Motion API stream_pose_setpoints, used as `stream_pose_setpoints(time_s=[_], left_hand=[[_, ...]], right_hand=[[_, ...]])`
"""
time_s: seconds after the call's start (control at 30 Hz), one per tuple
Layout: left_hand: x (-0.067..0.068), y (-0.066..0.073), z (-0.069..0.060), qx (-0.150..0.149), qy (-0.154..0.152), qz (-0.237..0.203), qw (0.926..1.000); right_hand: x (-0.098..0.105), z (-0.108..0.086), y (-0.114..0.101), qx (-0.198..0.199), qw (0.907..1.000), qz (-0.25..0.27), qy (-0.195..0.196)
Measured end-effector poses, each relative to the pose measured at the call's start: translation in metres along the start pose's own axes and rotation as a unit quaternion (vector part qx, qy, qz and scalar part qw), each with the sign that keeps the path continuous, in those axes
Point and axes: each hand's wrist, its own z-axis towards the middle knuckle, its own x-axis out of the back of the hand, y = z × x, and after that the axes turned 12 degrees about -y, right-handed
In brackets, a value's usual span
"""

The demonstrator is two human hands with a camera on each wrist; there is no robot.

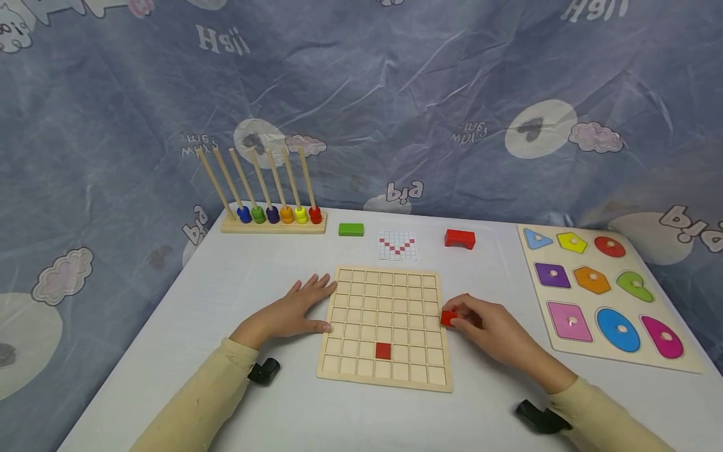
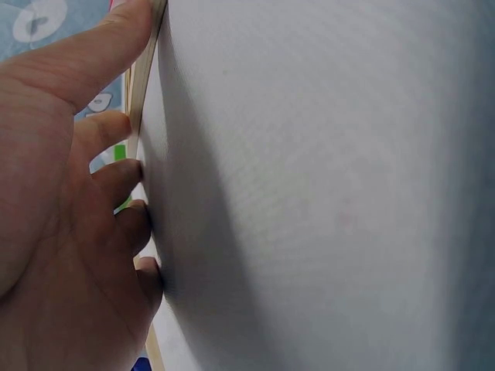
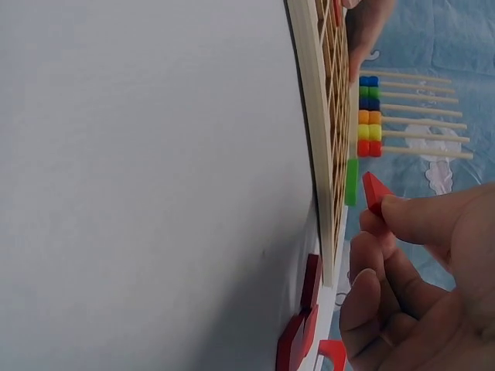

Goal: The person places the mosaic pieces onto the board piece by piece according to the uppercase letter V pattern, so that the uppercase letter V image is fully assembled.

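Observation:
A wooden grid board (image 1: 368, 317) lies in the middle of the white table, with one red square tile (image 1: 383, 351) in a cell of its lower part. My left hand (image 1: 288, 314) rests at the board's left edge, fingers spread and thumb touching the rim. Just past the right edge, my right hand (image 1: 497, 329) pinches a red tile (image 3: 373, 191) between thumb and fingertips, above the table. Beneath that hand, a few more red tiles (image 3: 294, 340) lie close to the board in the right wrist view; in the head view the hand hides them.
Behind the board lie a pattern card (image 1: 398, 245), a green block (image 1: 351, 230) and a red arch-shaped block (image 1: 460, 238). A peg stand (image 1: 273, 228) with coloured beads stands at the back left. On the right is a shape puzzle board (image 1: 545, 323) with knobbed pieces.

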Motion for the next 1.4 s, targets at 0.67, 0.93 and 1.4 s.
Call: stream_pose_setpoints(time_s=[0.67, 0.93, 1.4], left_hand=[[0.0, -0.002, 0.0, 0.0, 0.004, 0.002, 1.0], [-0.002, -0.004, 0.001, 0.001, 0.003, 0.001, 1.0], [-0.001, -0.002, 0.001, 0.003, 0.0, 0.004, 1.0]], right_hand=[[-0.022, 0.025, -0.032, 0.031, 0.9993, 0.017, -0.014], [-0.034, 0.033, -0.043, 0.052, 0.9978, 0.029, -0.029], [-0.052, 0.046, -0.061, 0.065, 0.9955, 0.049, -0.05]])
